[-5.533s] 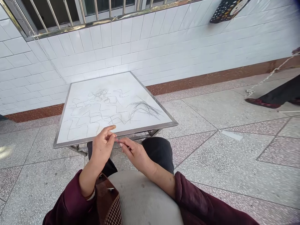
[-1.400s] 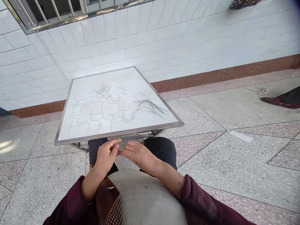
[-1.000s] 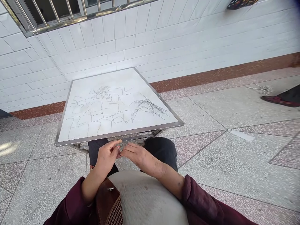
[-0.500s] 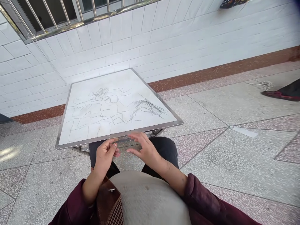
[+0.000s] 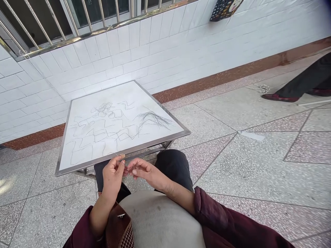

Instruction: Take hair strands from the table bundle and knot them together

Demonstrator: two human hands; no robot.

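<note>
My left hand (image 5: pixel 113 176) is closed in a pinch on a thin wire, of which a short bit shows above the fingertips at the table's front edge. My right hand (image 5: pixel 148 175) has come up beside it, thumb and fingers pinched together close to the left fingertips. What lies between the right fingers is too small to make out. On the white, metal-edged table (image 5: pixel 121 134) just ahead, several bent dark wires (image 5: pixel 103 132) lie scattered. A bundle of straighter wires (image 5: pixel 155 119) rests at the right, and a tangled clump (image 5: pixel 103 108) at the back.
Behind the table runs a white tiled wall (image 5: pixel 103 74) with a barred window (image 5: pixel 85 17). A patterned bag (image 5: pixel 224 9) hangs at the upper right. Another person's leg (image 5: pixel 300 81) is on the right, near some white cord (image 5: pixel 261 88). A white strip (image 5: pixel 251 135) lies on the floor.
My right hand has moved left to my left hand, its spread fingers now drawn together. The view has turned right, showing more of the other person's leg and the hanging bag.
</note>
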